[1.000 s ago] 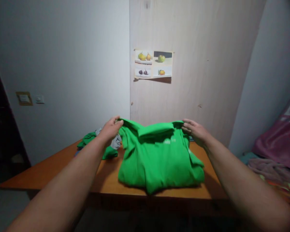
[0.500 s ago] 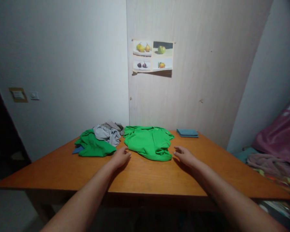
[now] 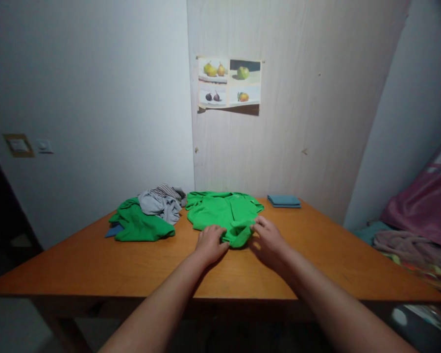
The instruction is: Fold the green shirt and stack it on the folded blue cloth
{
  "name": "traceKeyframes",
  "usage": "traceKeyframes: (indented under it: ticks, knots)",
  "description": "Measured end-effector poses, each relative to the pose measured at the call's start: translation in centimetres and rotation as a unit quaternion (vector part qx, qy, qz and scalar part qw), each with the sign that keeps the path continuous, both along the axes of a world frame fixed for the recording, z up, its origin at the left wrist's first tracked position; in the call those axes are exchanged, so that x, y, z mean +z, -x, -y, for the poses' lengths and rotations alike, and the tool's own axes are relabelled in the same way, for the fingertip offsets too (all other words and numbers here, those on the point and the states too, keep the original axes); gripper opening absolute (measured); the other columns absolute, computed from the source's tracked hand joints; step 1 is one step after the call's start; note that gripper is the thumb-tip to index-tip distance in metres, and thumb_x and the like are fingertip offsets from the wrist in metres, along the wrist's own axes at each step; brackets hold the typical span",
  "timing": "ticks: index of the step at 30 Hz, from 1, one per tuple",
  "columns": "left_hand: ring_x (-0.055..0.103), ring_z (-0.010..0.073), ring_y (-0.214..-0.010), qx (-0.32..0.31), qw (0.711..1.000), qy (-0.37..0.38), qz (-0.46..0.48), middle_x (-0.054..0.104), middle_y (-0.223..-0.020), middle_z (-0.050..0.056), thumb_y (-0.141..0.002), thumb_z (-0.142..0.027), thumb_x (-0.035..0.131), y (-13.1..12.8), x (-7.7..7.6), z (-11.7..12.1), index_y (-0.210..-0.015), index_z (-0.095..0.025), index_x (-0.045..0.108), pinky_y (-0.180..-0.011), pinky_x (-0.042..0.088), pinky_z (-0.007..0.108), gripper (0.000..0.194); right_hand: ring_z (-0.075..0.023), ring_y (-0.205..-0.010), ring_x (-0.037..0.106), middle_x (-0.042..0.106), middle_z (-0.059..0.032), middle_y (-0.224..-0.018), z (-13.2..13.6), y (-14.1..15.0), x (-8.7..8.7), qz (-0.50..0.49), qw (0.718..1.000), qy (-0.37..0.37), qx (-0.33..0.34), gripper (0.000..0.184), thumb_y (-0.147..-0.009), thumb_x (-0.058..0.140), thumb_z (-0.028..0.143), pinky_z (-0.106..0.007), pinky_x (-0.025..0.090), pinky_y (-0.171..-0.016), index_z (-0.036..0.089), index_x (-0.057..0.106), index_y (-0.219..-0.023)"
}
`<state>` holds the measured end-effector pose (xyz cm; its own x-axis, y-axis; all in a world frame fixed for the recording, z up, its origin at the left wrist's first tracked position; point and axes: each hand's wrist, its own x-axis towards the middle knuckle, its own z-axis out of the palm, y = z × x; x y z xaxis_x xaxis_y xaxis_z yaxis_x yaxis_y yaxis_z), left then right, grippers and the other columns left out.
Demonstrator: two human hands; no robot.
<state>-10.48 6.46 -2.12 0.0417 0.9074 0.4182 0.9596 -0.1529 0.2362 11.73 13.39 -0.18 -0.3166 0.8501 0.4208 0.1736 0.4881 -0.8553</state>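
Observation:
A green shirt [image 3: 222, 211] lies spread on the orange wooden table [image 3: 95, 264], near its far edge. My left hand [image 3: 210, 242] grips the shirt's near hem on the left, fingers curled on the cloth. My right hand [image 3: 268, 238] pinches the same hem on the right. Between the two hands the hem is bunched up into a small fold.
A heap of clothes [image 3: 147, 218], green, grey and striped, lies left of the shirt. A folded blue cloth [image 3: 283, 200] sits at the table's far right. A fruit poster [image 3: 229, 83] hangs on the wall. Pink and mixed bedding [image 3: 419, 220] is piled at the right.
A second ago both hands held the shirt up by its shoulders. It was laid flat, the hands drew back onto the table, and now they have closed on its near hem.

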Motion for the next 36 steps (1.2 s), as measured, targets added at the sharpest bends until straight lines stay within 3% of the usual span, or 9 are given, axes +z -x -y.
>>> traceKeyframes:
  ticks: [4,9,12,16,20,23,27,31,36]
  knots:
    - [0.058,0.0316,-0.112,0.034,0.999,0.018,-0.009,0.069,-0.109,0.01,-0.08,-0.042,0.069,-0.6,0.8,-0.2,-0.093,-0.022,0.071,-0.094,0.044,0.042,0.023,-0.0142,-0.061,0.04,0.042,0.0052,-0.064,-0.2,-0.9,2.3,-0.168,0.984,0.063,0.0,0.025,-0.073,0.062,0.041,-0.026,0.034,-0.058,0.024,0.043,-0.071]
    - [0.061,0.0233,-0.109,0.056,0.992,-0.083,0.08,0.068,-0.112,0.009,-0.093,-0.022,0.046,0.4,3.4,-0.4,-0.11,-0.021,0.064,-0.094,0.045,0.036,0.025,-0.0126,-0.058,0.039,0.043,0.0069,-0.061,0.3,-2.6,2.8,-0.145,0.986,0.049,-0.07,0.025,-0.063,0.068,0.037,-0.025,0.031,-0.054,0.023,0.05,-0.074]
    - [0.063,0.0215,-0.104,0.038,0.969,-0.186,0.16,0.07,-0.107,0.007,-0.094,-0.023,0.046,0.9,5.7,-0.2,-0.107,-0.021,0.064,-0.091,0.046,0.033,0.022,-0.0133,-0.059,0.045,0.05,0.0061,-0.062,1.4,-3.1,1.5,-0.101,0.992,0.08,0.013,0.026,-0.063,0.068,0.034,-0.025,0.035,-0.055,0.023,0.056,-0.084]
    - [0.066,0.0214,-0.094,0.036,0.971,-0.197,0.132,0.072,-0.101,0.004,-0.094,-0.027,0.05,0.9,7.9,0.8,-0.106,-0.023,0.064,-0.081,0.047,0.031,0.018,-0.0134,-0.056,0.049,0.053,0.0035,-0.06,2.6,-3.0,-0.7,0.025,0.982,0.141,0.122,0.013,-0.069,0.065,0.03,-0.025,0.036,-0.052,0.022,0.056,-0.073]
    - [0.066,0.0231,-0.097,0.055,0.979,-0.194,0.028,0.072,-0.108,0.005,-0.095,-0.028,0.05,1.1,7.9,2.3,-0.112,-0.024,0.062,-0.08,0.045,0.032,0.021,-0.0212,-0.084,0.062,0.064,-0.0017,-0.076,3.2,-2.5,-1.4,0.07,0.992,-0.005,0.106,0.015,-0.063,0.068,0.02,-0.028,0.046,-0.066,0.023,0.053,-0.063]
    - [0.065,0.0248,-0.1,0.087,0.979,-0.169,-0.076,0.07,-0.108,0.007,-0.093,-0.024,0.05,2.0,7.6,3.7,-0.112,-0.023,0.06,-0.082,0.044,0.034,0.021,-0.0261,-0.103,0.063,0.069,-0.0043,-0.09,3.5,-2.7,-0.5,0.005,0.996,-0.07,0.047,0.014,-0.071,0.064,0.024,-0.036,0.049,-0.081,0.024,0.051,-0.066]
    - [0.063,0.0288,-0.101,0.166,0.96,-0.111,-0.198,0.067,-0.105,0.01,-0.083,-0.014,0.053,4.1,7.6,6.1,-0.106,-0.02,0.06,-0.078,0.042,0.037,0.025,-0.0202,-0.079,0.063,0.064,-0.0008,-0.077,3.3,-4.9,1.4,-0.09,0.985,-0.1,-0.106,0.012,-0.079,0.059,0.033,-0.032,0.049,-0.074,0.025,0.05,-0.076]
    - [0.061,0.0291,-0.099,0.226,0.951,-0.097,-0.189,0.066,-0.104,0.01,-0.082,-0.012,0.049,6.5,7.5,8.7,-0.102,-0.02,0.061,-0.076,0.041,0.038,0.025,-0.0156,-0.064,0.051,0.054,0.0028,-0.068,3.1,-8.1,2.5,-0.042,0.957,-0.152,-0.243,0.013,-0.079,0.059,0.035,-0.027,0.041,-0.061,0.023,0.055,-0.082]
    - [0.06,0.0257,-0.099,0.177,0.975,-0.076,-0.108,0.065,-0.1,0.006,-0.086,-0.02,0.046,9.3,6.5,11.9,-0.092,-0.023,0.061,-0.08,0.042,0.034,0.017,-0.0175,-0.068,0.053,0.059,0.0007,-0.072,5.0,-11.1,1.0,0.132,0.974,-0.136,-0.127,0.013,-0.085,0.056,0.037,-0.028,0.041,-0.063,0.024,0.057,-0.085]
